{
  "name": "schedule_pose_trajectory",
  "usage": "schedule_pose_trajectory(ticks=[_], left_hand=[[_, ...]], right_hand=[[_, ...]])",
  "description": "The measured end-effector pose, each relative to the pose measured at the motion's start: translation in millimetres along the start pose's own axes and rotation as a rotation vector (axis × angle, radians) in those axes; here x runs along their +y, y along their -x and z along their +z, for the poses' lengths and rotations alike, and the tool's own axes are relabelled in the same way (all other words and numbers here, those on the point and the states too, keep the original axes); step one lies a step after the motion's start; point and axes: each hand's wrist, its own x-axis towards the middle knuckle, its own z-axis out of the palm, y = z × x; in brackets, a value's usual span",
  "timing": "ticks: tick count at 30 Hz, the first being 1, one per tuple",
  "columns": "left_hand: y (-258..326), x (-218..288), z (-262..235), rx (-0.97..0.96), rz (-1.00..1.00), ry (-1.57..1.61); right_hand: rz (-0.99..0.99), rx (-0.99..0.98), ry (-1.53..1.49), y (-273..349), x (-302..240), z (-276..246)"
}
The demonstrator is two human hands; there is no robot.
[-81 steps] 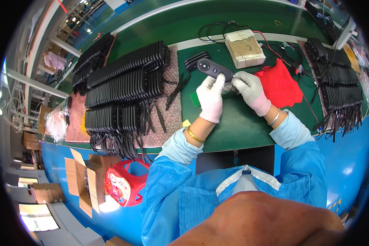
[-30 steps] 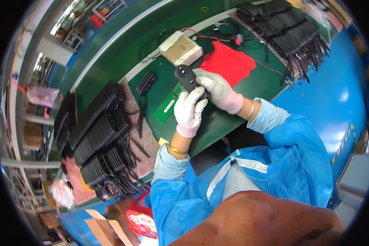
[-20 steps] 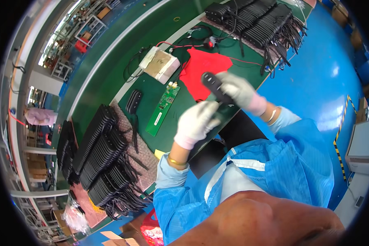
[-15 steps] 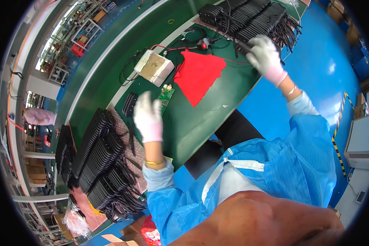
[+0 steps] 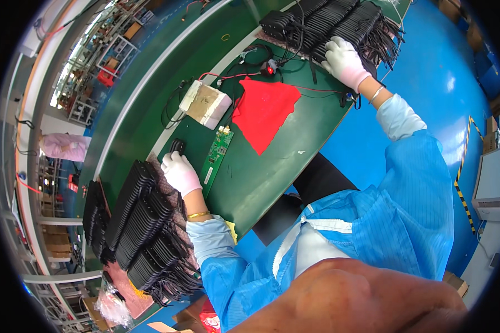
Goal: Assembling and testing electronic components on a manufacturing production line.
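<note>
My left hand [image 5: 180, 173] rests with curled fingers on a small black part [image 5: 175, 147] beside the green circuit board [image 5: 216, 155] on the bench [image 5: 272, 166]. My right hand [image 5: 344, 58] lies spread on the far stack of black units [image 5: 339, 22].

A flat, pale box with a tan top panel [image 5: 205, 104] lay on the green bench, just left of the red cloth. At the lower left edge, a crumpled clear plastic bag [image 5: 115, 307] sat beside brown cardboard [image 5: 97, 317]. No screens or signs were clearly visible.
</note>
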Motion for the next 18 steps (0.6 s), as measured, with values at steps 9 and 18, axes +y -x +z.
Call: schedule_pose_trajectory(ticks=[9,18], left_hand=[[-3.9,-3.9,-1.1,0.078,-0.051,-0.024],[-7.4,-7.1,-1.7,0.051,-0.053,0.014]], right_hand=[[0.324,-0.029,0.118,-2.6,-11.2,-0.5],[0.429,-0.285,0.117,-11.0,-20.8,-13.0]])
